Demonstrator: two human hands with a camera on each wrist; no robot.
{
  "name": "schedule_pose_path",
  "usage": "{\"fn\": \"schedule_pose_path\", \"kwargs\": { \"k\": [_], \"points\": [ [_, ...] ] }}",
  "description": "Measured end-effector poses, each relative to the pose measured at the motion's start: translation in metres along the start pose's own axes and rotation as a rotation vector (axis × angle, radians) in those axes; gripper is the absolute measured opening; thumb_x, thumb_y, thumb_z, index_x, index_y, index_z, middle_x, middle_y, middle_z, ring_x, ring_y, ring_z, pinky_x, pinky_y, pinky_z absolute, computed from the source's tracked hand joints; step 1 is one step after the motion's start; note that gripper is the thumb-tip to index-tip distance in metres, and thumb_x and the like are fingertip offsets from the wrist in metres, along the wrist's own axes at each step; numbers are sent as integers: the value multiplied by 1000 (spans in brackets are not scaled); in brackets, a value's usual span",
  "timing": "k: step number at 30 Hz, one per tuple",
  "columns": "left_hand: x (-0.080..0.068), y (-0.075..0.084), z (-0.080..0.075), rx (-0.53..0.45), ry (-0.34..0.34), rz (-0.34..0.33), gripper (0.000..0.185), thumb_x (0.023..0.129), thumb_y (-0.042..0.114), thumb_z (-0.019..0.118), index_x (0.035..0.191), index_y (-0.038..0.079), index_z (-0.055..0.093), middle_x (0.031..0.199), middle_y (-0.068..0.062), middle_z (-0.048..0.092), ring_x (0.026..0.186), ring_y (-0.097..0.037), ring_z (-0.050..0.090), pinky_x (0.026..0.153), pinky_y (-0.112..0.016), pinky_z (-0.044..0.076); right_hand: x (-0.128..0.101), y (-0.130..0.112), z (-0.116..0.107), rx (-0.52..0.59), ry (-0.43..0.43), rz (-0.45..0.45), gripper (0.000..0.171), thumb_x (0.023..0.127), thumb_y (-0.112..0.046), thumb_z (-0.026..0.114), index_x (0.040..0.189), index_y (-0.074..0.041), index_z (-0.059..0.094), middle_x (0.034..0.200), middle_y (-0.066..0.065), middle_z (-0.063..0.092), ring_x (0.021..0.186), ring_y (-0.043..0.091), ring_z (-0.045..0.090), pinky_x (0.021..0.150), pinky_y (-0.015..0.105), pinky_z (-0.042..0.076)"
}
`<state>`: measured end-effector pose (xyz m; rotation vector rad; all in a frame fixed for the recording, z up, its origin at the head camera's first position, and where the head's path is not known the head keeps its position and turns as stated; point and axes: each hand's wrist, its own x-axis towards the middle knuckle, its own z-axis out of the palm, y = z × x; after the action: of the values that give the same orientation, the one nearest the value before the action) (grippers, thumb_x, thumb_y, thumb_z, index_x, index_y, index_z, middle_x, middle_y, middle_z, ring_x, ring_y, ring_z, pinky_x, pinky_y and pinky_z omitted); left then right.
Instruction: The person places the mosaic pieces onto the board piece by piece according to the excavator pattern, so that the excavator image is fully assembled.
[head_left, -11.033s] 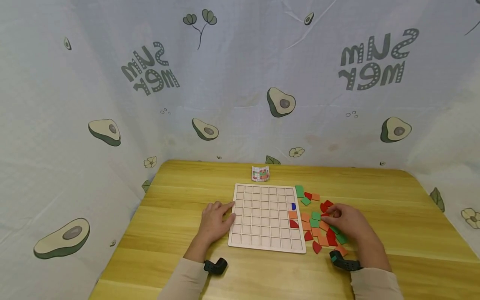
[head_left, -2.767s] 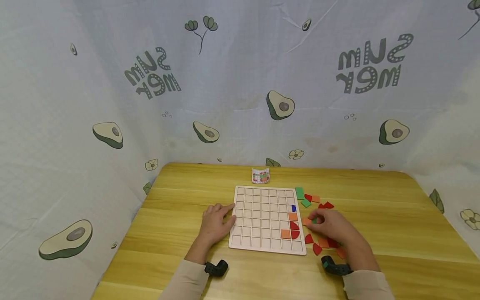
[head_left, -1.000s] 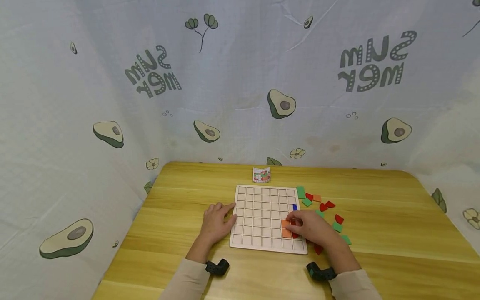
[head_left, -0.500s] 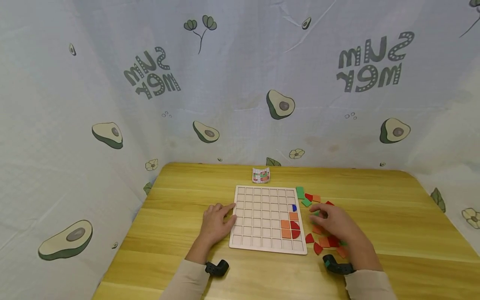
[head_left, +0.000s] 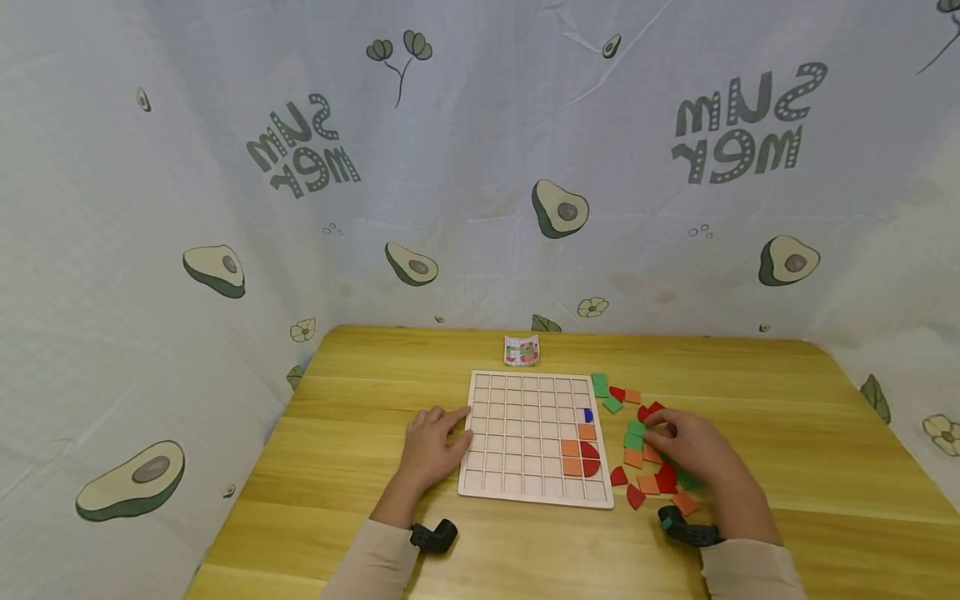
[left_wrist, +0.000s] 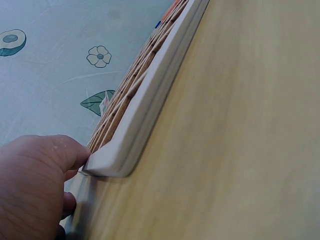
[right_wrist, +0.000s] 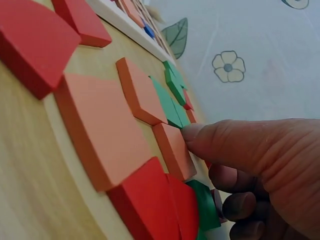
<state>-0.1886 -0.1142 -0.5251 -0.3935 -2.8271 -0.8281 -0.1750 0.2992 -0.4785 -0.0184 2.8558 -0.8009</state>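
Note:
My left hand (head_left: 431,446) rests at the left edge of a pale wooden grid board (head_left: 506,442), thumb and forefinger against its rim. In the left wrist view, the thumb touches the board's corner (left_wrist: 107,162). On the board's right side lie a blue piece (head_left: 588,415), several orange square tiles (head_left: 571,448) and red quarter-circle tiles (head_left: 590,467). My right hand (head_left: 693,446) hovers over loose tiles, fingers loosely bent. In the right wrist view, its thumb (right_wrist: 225,142) is beside an orange tile (right_wrist: 175,150); no tile is clearly held. Its fingers hide some tiles.
Loose green tiles (head_left: 635,435), red tiles (head_left: 635,496) and orange tiles (head_left: 648,484) lie right of the board, some overlapping. A small card with a coloured grid pattern (head_left: 522,351) stands behind the board. A printed cloth (head_left: 480,167) hangs beyond the table's back edge.
My right hand has left an orange tile on the board, above another orange one, and moved right over the loose tiles. Earlier, a red and another orange tile joined the board. The left hand stays put.

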Motion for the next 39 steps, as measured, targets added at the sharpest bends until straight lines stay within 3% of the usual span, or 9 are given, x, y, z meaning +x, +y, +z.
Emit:
{"fn": "schedule_pose_path", "kwargs": {
  "k": [7,28,34,39],
  "points": [
    [1,0,1,1,-8,-16,42,96,38,65,137,26,67,89,6,57,80,-12,37,77,-31,28,3,-1,5,3,11,35,38,95,-30,69,122,-3,66,83,6,55,74,21,51,64,32,40],
    [1,-1,2,3,-3,-7,42,97,39,64,137,27,67,87,7,55,80,-11,36,76,-30,27,3,-13,11,-43,40,6,37,95,-31,71,116,-1,66,80,5,55,73,20,50,65,32,40],
    [1,-1,1,7,-3,-6,42,97,39,63,137,27,67,87,8,54,79,-11,36,75,-30,27,4,-29,16,-39,49,-57,38,94,-37,72,116,-6,69,86,3,62,78,19,53,70,33,44],
    [0,-1,1,6,-6,-8,42,97,39,63,137,27,67,87,8,54,80,-11,36,76,-30,27,5,-43,24,-19,14,-93,38,93,-37,73,115,-7,70,82,-1,61,76,16,52,68,32,43]
  ]
}}
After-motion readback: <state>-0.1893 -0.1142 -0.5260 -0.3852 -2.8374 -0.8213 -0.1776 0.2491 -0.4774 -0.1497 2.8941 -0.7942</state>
